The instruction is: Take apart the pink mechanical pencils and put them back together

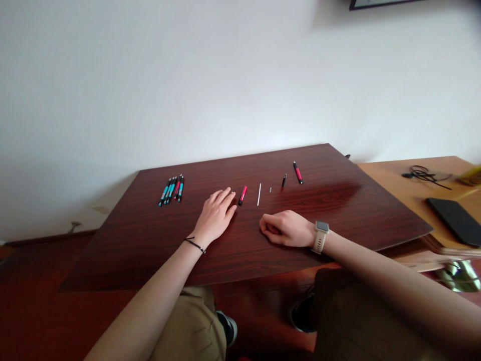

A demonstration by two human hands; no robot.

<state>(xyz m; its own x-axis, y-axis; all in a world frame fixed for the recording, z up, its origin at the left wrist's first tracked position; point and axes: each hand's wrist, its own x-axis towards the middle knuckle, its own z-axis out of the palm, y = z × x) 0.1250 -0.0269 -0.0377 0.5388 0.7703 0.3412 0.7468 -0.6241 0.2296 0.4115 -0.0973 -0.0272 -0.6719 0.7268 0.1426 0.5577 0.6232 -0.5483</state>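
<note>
Resting flat on the dark wooden board [150, 250], the left hand [216, 215] lies palm down with its fingers spread and released, grasping nothing; its fingertips sit just beside the near end of a short pink pen piece [242, 195] without clearly touching it. The right hand [283, 228] lies to the right, loosely curled with the fingers tucked under, so whether it holds anything small inside cannot be told (nothing shows between the fingers). A pale watch [321, 235] sits on that wrist and a thin black band [194, 244] on the left one.

Beyond the hands, small parts lie spaced out in a row running right and slightly far: the pink piece, a thin white rod [259, 194], a tiny dark bit [270, 189], a short black piece [284, 180] and a red-and-black pen barrel [298, 172]. They look like one pen taken apart and laid out in order, each piece kept apart from the next so none gets lost. At the far left a tight bundle of whole pens [172, 190], teal and red, lies side by side, well apart from the loose parts. A lighter table [394, 175] to the right carries a black cable [423, 174] and a dark flat case [454, 220].
</note>
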